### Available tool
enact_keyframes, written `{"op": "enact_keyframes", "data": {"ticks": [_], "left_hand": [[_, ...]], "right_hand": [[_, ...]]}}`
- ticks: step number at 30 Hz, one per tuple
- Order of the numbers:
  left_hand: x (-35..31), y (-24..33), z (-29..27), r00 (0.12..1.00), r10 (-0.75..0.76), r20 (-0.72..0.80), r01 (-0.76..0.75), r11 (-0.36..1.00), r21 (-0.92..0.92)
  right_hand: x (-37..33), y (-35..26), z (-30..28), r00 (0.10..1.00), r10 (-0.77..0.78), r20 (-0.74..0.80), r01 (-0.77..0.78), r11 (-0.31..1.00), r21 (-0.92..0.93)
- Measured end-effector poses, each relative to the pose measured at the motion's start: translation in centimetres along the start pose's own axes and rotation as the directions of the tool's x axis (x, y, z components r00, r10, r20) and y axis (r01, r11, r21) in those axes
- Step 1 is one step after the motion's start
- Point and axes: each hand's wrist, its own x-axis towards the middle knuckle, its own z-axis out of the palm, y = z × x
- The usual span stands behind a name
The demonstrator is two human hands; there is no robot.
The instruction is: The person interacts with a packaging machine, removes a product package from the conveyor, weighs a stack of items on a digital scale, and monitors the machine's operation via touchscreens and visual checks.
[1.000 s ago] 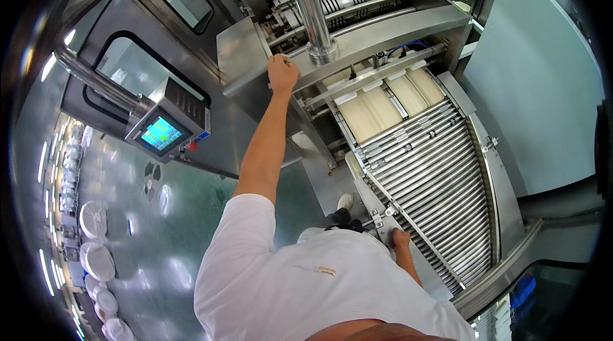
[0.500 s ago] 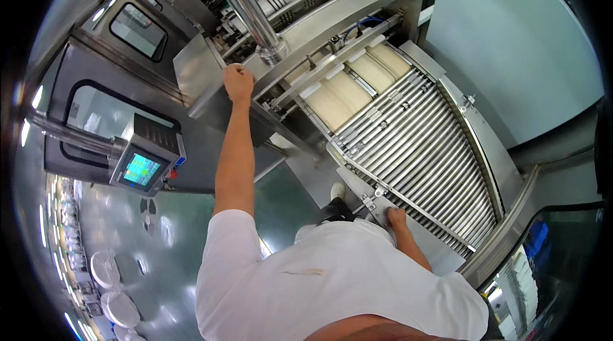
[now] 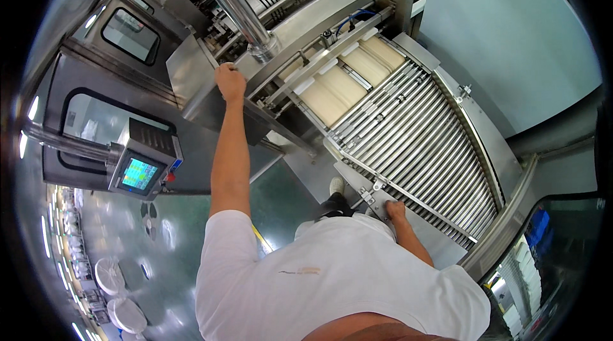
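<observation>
My left arm reaches forward. At its end my left hand (image 3: 230,82) is curled over the edge of the machine's steel frame (image 3: 203,102), close to the foot of a thick polished post (image 3: 237,9). Low on the right, my right hand (image 3: 396,211) grips the edge of the flat metal side plate (image 3: 423,231) along the roller conveyor (image 3: 418,149), its fingers partly hidden. The conveyor's bright rollers fan out in a curve. Cream-coloured belts (image 3: 332,93) run beneath a metal crossbar at its far end.
A control panel with a lit screen (image 3: 138,174) and a red knob hangs on an arm at the left. Grey doors with windows (image 3: 131,33) stand behind it. A pale grey panel (image 3: 511,41) rises at the right. White round bundles (image 3: 126,314) lie on the green floor.
The view has shifted slightly, so the machine sits a little further left and up. Both hands keep their places on the metal.
</observation>
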Motion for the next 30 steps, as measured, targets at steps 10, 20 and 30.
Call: {"op": "enact_keyframes", "data": {"ticks": [10,20,30], "left_hand": [[0.0,0.5,-0.4,0.999,0.034,0.002,-0.034,0.999,0.012],[-0.2,0.2,-0.3,0.999,-0.020,0.047,0.019,1.000,0.009],[-0.6,0.1,0.0,0.998,0.063,0.031,-0.062,0.998,-0.027]], "right_hand": [[2.9,2.5,1.8,0.997,0.047,0.057,-0.047,0.999,-0.001],[2.1,1.8,1.1,0.999,-0.016,0.052,0.019,0.997,-0.068],[4.2,3.6,1.9,0.993,-0.093,0.075,0.096,0.995,-0.029]]}}
